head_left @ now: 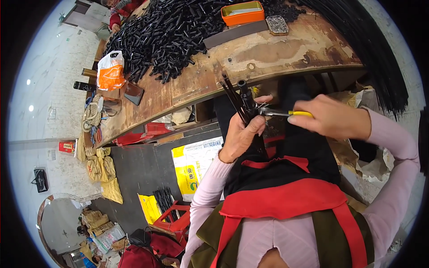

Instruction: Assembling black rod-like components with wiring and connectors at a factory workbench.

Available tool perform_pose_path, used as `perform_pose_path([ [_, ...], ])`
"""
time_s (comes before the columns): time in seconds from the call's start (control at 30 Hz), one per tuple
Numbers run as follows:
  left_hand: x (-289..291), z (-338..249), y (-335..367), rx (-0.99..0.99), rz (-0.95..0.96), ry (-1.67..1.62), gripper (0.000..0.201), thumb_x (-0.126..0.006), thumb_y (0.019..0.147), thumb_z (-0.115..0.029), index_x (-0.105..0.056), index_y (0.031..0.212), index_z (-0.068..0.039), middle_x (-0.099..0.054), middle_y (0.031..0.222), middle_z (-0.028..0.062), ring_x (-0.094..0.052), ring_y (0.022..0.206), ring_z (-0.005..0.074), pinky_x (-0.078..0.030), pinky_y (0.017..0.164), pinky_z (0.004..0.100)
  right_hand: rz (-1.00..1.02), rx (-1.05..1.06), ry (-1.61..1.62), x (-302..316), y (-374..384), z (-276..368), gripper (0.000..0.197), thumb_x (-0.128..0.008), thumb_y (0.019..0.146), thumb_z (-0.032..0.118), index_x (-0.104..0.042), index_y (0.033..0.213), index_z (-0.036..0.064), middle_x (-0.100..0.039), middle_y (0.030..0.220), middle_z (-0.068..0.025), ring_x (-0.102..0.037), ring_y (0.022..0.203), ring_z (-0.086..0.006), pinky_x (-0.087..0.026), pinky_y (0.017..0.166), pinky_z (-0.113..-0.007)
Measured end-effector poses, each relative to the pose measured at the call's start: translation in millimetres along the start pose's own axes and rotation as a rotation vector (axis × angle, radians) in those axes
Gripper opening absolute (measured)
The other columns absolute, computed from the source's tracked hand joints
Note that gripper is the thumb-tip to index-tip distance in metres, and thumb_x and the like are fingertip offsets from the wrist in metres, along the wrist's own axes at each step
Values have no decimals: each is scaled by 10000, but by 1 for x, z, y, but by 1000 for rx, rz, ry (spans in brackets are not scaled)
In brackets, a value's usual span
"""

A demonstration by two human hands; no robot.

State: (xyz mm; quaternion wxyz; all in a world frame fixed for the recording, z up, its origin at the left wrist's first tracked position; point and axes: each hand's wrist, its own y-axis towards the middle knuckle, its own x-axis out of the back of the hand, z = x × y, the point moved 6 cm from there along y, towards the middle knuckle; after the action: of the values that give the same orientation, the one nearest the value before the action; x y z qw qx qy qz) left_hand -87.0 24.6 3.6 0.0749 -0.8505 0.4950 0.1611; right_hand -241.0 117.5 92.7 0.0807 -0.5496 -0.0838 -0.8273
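Note:
Over my lap, just off the table's front edge, my left hand [246,134] is wrapped round a bundle of thin black rods [232,96]. A black tube with a round open end [244,91] stands up beside the rods in the same grip. My right hand [330,117] is closed on yellow-handled pliers [278,112]. Their metal jaws point left and meet the bundle just above my left thumb. Thin pieces of wire [264,104] seem to stick out by the jaws; what exactly they pinch is too small to tell.
A big heap of short black tubes [165,35] covers the back of the worn wooden table [277,53]. Nearby are an orange box [242,18], a tray of small metal bits [277,25], a plastic bag [111,71] and a phone [133,93]. Long black rods [380,58] hang off the right end.

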Motion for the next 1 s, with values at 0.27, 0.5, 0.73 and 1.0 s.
perform_pose_path([
  [0.27,7,0,-12,11,158,-83,432,-625,944,-393,-413,1123,-61,-402,722,-2,-365,618,97,-348,572,272,816,-677,1456,-58,-15,12,621,-312,1021,508,-590,903,-34,-532,635,-62,-476,458,-126,-366,425,-276],
  [0.5,0,0,-9,40,128,16,294,-588,986,-261,-409,1110,-64,-421,723,14,-392,624,107,-366,581,274,406,-551,1246,-48,-17,8,577,-383,1024,497,-589,854,-14,-520,560,-46,-482,425,-102,-367,398,-242],
  [0.73,-9,2,-3,-10,58,130,257,-552,1008,-286,-545,959,-33,-464,692,-33,-416,622,65,-355,559,229,730,-743,856,6,-4,6,553,-435,998,492,-556,777,0,-540,543,-75,-511,423,-136,-399,400,-279],
  [1.0,6,2,-8,-36,-101,-8,210,-581,994,-223,-493,1004,-33,-473,723,-13,-427,614,68,-356,540,225,356,-399,925,-53,-3,2,295,-529,994,261,-598,1153,23,-676,887,-115,-655,774,-178,-488,650,-288],
])
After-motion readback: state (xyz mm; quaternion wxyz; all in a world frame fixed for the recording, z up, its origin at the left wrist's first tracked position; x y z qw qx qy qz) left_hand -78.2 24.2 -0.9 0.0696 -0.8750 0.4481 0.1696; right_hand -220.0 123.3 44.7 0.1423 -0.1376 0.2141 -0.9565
